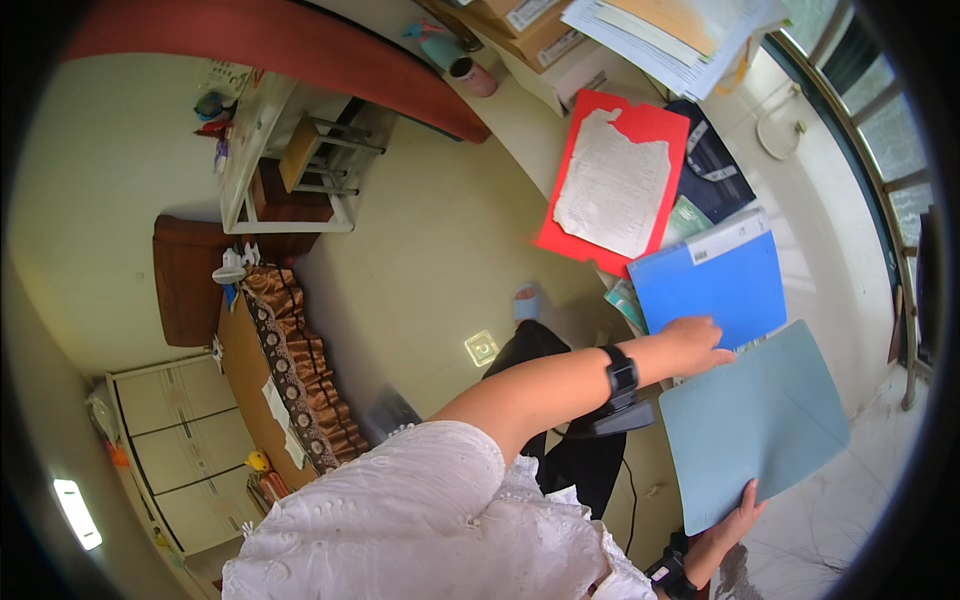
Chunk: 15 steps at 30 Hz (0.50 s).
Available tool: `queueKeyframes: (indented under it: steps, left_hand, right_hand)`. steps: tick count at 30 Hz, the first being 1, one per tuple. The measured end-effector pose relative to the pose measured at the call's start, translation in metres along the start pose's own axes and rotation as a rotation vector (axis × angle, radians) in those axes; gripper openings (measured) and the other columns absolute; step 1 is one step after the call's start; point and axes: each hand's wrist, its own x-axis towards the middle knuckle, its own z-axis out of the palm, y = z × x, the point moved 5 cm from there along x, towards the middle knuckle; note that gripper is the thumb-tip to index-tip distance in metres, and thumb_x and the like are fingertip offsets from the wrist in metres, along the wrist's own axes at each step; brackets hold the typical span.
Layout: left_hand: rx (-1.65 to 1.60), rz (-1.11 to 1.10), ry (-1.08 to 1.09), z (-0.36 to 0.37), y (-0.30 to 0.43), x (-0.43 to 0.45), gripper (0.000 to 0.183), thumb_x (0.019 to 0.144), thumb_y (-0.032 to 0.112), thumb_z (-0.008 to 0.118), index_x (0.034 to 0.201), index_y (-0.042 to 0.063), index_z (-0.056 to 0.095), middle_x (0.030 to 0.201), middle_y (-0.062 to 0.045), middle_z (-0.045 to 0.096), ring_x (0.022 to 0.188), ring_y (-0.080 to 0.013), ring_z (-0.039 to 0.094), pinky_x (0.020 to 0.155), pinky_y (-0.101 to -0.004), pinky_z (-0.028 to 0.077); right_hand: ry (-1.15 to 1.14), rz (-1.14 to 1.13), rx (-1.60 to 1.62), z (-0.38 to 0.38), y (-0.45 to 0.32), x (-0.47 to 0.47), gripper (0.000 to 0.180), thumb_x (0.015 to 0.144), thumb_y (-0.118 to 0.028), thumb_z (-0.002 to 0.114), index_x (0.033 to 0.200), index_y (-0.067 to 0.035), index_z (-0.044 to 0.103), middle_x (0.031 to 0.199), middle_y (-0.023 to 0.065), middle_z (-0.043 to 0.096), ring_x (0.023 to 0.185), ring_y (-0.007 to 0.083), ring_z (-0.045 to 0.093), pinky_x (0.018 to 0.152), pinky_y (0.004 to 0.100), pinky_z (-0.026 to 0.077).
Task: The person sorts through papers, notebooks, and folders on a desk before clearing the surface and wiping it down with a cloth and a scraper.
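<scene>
My left hand [691, 346], with a black band on its forearm, lies with curled fingers over the lower edge of a blue plastic folder [720, 281]; its thumb points towards a pale blue-green flat folder or board [754, 420]. Whether the left fingers grip anything is hard to tell. At the board's lower edge is my right hand [742, 514], its thumb on top and its other fingers partly hidden beneath. Above the blue folder, a red folder [559, 225] carries a torn, printed paper sheet [615, 187]. A dark blue pouch or bag [712, 165] lies beside the red folder.
Cardboard boxes [517, 30] and a paper stack [660, 37] stand at the table's far end, near a pink cup [472, 76] and a spray bottle [435, 46]. A barred window [885, 120] is at the right. A dark cable [632, 502] hangs near my legs.
</scene>
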Motion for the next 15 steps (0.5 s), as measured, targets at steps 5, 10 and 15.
queueKeyframes:
  steps: [5, 10, 15]
  left_hand:
    - [-0.414, -0.170, -0.250, -0.010, -0.063, -0.066, 0.054, 0.091, 0.050, 0.041, 0.088, 0.000, 0.061, 0.089, -0.018, 0.061, 0.082, -0.0290, 0.058, 0.072, -0.0364, 0.045]
    - [-1.010, -0.345, -0.399, -0.047, -0.111, -0.168, 0.044, 0.089, 0.035, 0.054, 0.118, 0.002, 0.050, 0.110, -0.005, 0.057, 0.093, -0.0133, 0.055, 0.078, -0.0327, 0.048]
    - [-1.242, -0.331, -0.207, -0.099, -0.204, -0.255, 0.043, 0.089, 0.028, 0.055, 0.126, 0.009, 0.044, 0.107, -0.006, 0.058, 0.086, -0.0135, 0.058, 0.058, -0.0284, 0.049]
  right_hand:
    - [-0.103, -0.045, -0.056, 0.055, -0.002, -0.024, 0.041, 0.088, -0.020, 0.054, 0.121, 0.002, 0.044, 0.112, 0.0121, 0.054, 0.095, 0.0189, 0.055, 0.083, 0.0310, 0.045]
    - [-0.157, -0.051, -0.223, 0.129, 0.027, -0.053, 0.040, 0.089, -0.018, 0.054, 0.122, 0.001, 0.044, 0.112, 0.0104, 0.054, 0.097, 0.0171, 0.053, 0.086, 0.0296, 0.042]
    - [-0.331, -0.098, -0.238, 0.258, 0.056, -0.112, 0.036, 0.092, -0.019, 0.052, 0.121, 0.000, 0.046, 0.113, 0.0092, 0.054, 0.099, 0.0155, 0.052, 0.088, 0.0288, 0.041]
